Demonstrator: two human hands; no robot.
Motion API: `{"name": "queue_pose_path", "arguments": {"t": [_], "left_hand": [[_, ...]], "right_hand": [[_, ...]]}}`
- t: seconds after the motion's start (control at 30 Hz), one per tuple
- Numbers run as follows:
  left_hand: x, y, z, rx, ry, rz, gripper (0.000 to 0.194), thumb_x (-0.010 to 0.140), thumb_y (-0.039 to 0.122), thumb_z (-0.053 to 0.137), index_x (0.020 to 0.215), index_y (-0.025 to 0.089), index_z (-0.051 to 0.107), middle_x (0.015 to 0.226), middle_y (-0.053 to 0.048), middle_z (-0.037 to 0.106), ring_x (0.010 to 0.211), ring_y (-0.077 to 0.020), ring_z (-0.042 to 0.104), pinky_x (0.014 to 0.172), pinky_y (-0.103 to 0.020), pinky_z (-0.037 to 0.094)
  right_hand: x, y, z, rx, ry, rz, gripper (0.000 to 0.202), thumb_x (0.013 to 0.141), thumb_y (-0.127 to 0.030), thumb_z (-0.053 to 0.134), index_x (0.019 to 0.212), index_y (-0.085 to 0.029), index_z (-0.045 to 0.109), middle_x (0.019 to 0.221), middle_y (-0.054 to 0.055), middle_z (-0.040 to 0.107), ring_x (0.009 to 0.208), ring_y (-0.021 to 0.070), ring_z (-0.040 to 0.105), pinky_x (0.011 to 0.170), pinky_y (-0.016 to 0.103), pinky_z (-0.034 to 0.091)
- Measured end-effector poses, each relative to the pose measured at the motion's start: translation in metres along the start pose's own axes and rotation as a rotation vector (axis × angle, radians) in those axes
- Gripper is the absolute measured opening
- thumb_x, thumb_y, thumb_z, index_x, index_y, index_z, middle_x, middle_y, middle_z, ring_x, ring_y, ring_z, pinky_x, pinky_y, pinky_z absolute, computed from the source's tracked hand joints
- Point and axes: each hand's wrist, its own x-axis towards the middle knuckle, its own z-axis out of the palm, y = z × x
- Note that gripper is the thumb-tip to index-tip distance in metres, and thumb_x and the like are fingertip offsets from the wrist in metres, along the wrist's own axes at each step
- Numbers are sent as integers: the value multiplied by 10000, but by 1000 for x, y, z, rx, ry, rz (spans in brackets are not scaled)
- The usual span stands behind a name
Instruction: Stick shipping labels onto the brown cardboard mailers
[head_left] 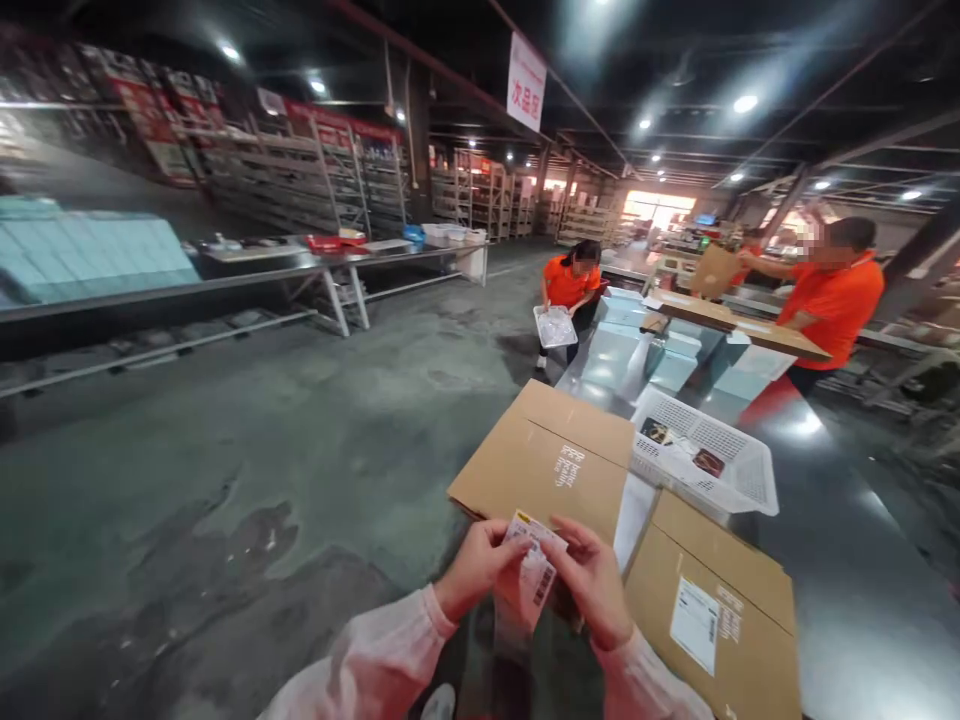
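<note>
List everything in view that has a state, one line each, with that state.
Label: held in both hands, not stuck to a carton
Left hand: pinching the label
Right hand: pinching the label
Left carton: folded flat, no label visible on top
Right carton: folded flat, labelled
Basket: open, a few items inside
Tray: held by a person
Ceiling light: on
Sign: hanging

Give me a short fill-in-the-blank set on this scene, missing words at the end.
The left hand and right hand together hold ____ printed label.
The plastic basket on the table is ____.
Of the two nearest cartons, the one with a white sticker lies on the ____.
Both nearest co-workers wear ____ shirts.

Missing words: one; white; right; orange.
</note>
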Motion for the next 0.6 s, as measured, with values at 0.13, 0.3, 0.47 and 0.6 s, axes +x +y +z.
{"name": "queue_pose_path", "arguments": {"t": [0.13, 0.3, 0.47, 0.6], "left_hand": [[4, -20, 3, -59, 164, 10, 508, 570, 564, 777, 724, 85, 706, 660, -54, 685, 605, -158, 574, 595, -255, 434], [25, -37, -7, -138, 212, -32, 565, 511, 573, 808, 766, 82, 690, 670, -46, 671, 593, -137, 553, 593, -246, 422], [23, -67, -45, -207, -80, -236, 657, 432, 520, 870, 894, 77, 726, 809, -101, 714, 719, -203, 629, 709, -296, 473], [-23, -103, -78, -110, -117, -288, 633, 532, 621, 792, 864, 83, 747, 822, -123, 720, 738, -222, 639, 716, -309, 474]], "right_hand": [[25, -5, 2, -208, -51, -15, 429, 648, -567, 713, 784, -161, 747, 798, 110, 741, 740, 259, 678, 702, 369, 540], [63, 20, 7, -390, -1, -118, 302, 682, -463, 686, 679, -161, 692, 751, 83, 700, 710, 218, 648, 658, 329, 518], [146, 30, -5, -785, 245, -197, 161, 678, -334, 673, 645, -177, 682, 1020, 119, 640, 1009, 251, 595, 914, 382, 451], [194, 32, -8, -909, 360, -86, 352, 679, -389, 681, 922, -136, 706, 1187, 204, 574, 1131, 369, 514, 944, 519, 385]]}}
